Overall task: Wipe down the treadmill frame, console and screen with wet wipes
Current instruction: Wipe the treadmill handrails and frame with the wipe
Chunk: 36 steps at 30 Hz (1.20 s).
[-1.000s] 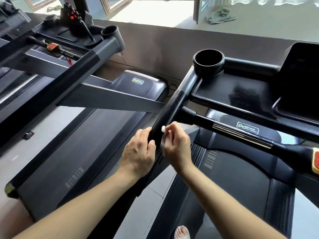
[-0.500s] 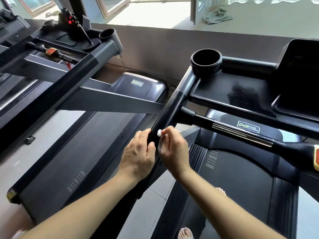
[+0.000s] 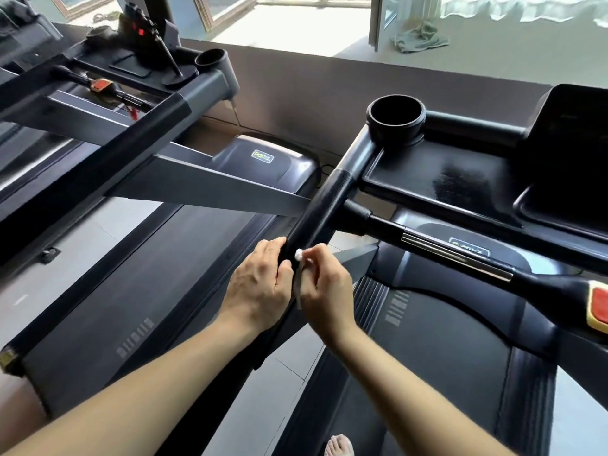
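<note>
I stand on a black treadmill whose left handrail (image 3: 324, 205) slopes down toward me from the console tray (image 3: 437, 179). My left hand (image 3: 260, 287) grips the handrail from the left side. My right hand (image 3: 325, 287) holds a small white wet wipe (image 3: 298, 255) against the rail, right beside my left thumb; most of the wipe is hidden under the fingers. A round cup holder (image 3: 394, 115) tops the rail, and the dark screen (image 3: 572, 133) stands at the far right.
A front crossbar (image 3: 457, 255) with a metal sensor strip and a red stop button (image 3: 598, 306) runs to the right. A second treadmill (image 3: 138, 146) stands close on the left, its belt (image 3: 141, 284) beside my arm. A low wall and windows lie ahead.
Both hands stay on the same stretch of handrail, with the right hand and wipe shifting only slightly along it. The view has drifted a little.
</note>
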{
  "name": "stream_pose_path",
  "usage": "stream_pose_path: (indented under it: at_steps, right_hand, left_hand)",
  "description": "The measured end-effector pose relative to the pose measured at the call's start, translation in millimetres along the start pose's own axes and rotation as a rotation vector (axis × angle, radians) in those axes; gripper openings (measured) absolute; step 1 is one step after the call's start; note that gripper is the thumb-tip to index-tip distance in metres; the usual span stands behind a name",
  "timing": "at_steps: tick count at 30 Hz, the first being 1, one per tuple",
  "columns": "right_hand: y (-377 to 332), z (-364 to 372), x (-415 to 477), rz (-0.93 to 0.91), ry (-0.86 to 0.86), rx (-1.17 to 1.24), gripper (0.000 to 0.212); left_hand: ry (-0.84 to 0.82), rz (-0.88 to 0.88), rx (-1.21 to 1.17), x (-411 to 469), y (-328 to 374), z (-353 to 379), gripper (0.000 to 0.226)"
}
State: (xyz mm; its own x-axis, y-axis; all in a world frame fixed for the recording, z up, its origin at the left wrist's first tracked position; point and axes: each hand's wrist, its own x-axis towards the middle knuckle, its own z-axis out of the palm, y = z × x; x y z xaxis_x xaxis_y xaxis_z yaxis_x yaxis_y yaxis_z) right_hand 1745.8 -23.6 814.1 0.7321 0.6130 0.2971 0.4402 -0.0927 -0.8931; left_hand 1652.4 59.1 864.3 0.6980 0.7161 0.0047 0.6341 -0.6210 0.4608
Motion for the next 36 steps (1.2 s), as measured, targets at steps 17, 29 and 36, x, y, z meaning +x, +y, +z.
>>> stream_pose_path:
  at_steps: [17,29,36]
  right_hand:
    - [20.3,-23.8,10.2,-0.122,-0.222,0.015,0.004]
    - [19.4,-40.4,96.3,0.207,-0.058,0.297,0.015]
    - [18.7,-25.6,35.3,0.231,-0.044,0.296,0.010]
  left_hand:
    - [0.100,-0.128,0.151,-4.2,7.3,2.2,0.049]
    - [0.121,-0.171,0.196,-5.5,8.1,5.1,0.037]
    - [0.135,-0.147,0.194,-4.5,6.7,6.6,0.036]
